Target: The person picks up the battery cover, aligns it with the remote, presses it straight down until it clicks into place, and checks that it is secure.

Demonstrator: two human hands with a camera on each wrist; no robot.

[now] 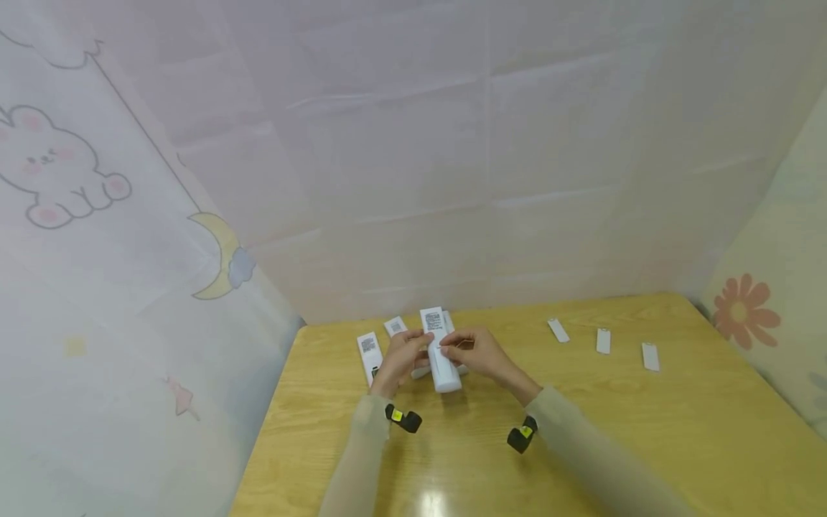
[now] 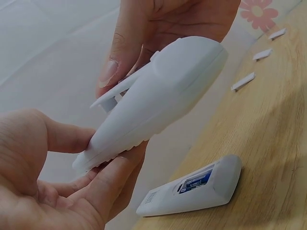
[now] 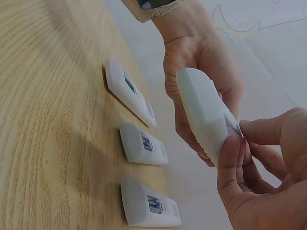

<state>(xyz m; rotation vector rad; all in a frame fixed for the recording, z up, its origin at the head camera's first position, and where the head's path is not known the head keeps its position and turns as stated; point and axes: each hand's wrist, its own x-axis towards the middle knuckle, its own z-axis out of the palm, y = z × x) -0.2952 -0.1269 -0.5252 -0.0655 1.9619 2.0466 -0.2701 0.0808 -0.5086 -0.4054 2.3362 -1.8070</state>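
Note:
Above the table, my left hand grips a white remote control by its narrower, labelled end, back side up. My right hand pinches the remote's battery cover between thumb and fingers. One end of that cover stands tilted away from the body, while its other end meets the remote near the thick end. What lies inside this compartment is hidden. Below, another white remote shows blue batteries in its uncovered compartment.
Three white remotes lie on the wooden table, seen in the right wrist view as a near one, a middle one and a far one. Three loose covers lie at right: left, middle, right. Fabric walls surround it.

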